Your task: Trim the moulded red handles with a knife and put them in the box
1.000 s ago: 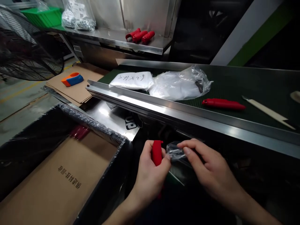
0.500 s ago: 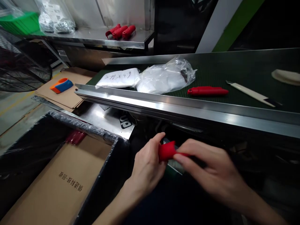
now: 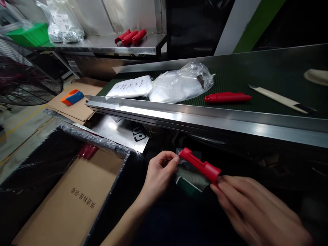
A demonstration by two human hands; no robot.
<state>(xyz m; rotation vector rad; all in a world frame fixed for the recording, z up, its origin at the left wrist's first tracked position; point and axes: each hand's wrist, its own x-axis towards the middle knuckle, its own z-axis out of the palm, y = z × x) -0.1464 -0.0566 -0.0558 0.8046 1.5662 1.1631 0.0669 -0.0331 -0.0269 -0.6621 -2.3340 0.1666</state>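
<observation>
My right hand (image 3: 246, 198) grips a red plastic housing (image 3: 201, 165) by its near end, below the metal edge of the conveyor. The housing is long, with a grooved side, and its far end tilts up to the left. My left hand (image 3: 162, 171) has thumb and forefinger pinched together beside that far end. Between these fingertips is the edge of what looks like a small clear plastic bag (image 3: 182, 158); most of it is hard to make out against the dark. On the conveyor above lies another red housing (image 3: 228, 98).
The conveyor (image 3: 230, 80) also carries bagged white sleeves (image 3: 176, 85), a white wrapped pack (image 3: 129, 87) and a pale knife (image 3: 282, 98). At left stands a black-lined box (image 3: 123, 167) holding cardboard. Several red parts (image 3: 130, 37) sit on the metal shelf. An orange-blue tape dispenser (image 3: 72, 97) rests on cardboard sheets.
My right hand has moved right and down with the red housing, turning it so its length shows. The left hand has let go of the housing and now pinches clear plastic.
</observation>
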